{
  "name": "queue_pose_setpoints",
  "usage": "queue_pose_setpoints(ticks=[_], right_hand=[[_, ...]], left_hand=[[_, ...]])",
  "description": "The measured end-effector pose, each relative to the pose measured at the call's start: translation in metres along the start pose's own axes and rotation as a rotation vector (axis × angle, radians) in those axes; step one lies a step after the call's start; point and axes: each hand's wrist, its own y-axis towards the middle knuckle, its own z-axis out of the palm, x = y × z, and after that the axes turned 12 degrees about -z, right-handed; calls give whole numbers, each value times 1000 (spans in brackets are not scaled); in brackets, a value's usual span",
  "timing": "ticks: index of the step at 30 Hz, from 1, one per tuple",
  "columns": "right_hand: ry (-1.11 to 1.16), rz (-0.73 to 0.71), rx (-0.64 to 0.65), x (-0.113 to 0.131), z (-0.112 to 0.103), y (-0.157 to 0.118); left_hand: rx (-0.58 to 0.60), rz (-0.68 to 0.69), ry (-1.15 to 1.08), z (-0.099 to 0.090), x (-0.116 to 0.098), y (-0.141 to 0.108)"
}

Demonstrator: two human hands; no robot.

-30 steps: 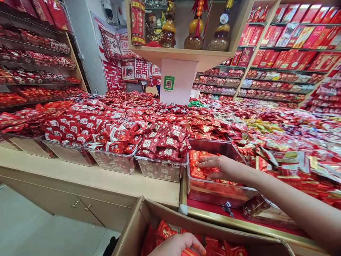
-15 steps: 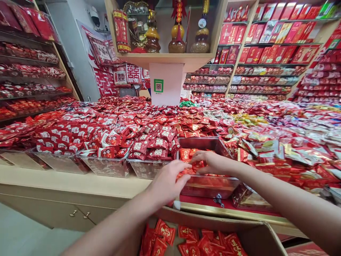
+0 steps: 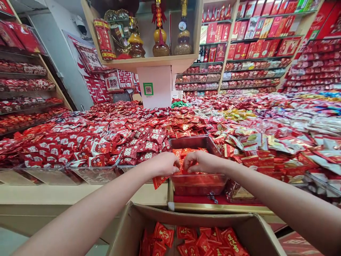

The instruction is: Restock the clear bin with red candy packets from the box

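Observation:
Both hands are at a clear plastic bin (image 3: 198,184) of small red wrapped packets (image 3: 185,152) with gold print. My left hand (image 3: 165,164) is closed at the bin's left edge, its fingertips bent toward the packets. A red packet (image 3: 159,182) sticks out below its palm. On the right side of the bin, my right hand (image 3: 201,162) reaches over the front rim with fingers curled down among the packets; whatever lies between its fingertips is hidden. Below the counter edge, an open cardboard box (image 3: 245,222) contains several similar red packets (image 3: 188,233).
Bins heaped with dark red packets (image 3: 147,147) stand to the left, and mixed snack packets (image 3: 266,163) lie to the right. A small dark clip (image 3: 212,197) rests before the bin. Above the counter hangs a display cabinet (image 3: 149,62) on a white pillar (image 3: 157,101).
My left hand has moved up to the bin's left edge, its fingers now bent in, and a red packet shows beneath it. My right hand's fingers have curled more. The view has shifted right.

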Motion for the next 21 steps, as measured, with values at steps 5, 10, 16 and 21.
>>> queue_pose_setpoints(ticks=[5, 10, 16, 21], right_hand=[[-119, 94, -185, 2, -6, -3], [-324, 163, 7, 4, -20, -11], [-393, 68, 213, -11, -11, -12], [-486, 29, 291, -23, -4, -9]], left_hand=[[-3, -4, 33, 0, 5, 4], [15, 0, 128, -8, 0, 7], [81, 30, 304, -18, -19, 14], [43, 98, 385, -11, -20, 17]])
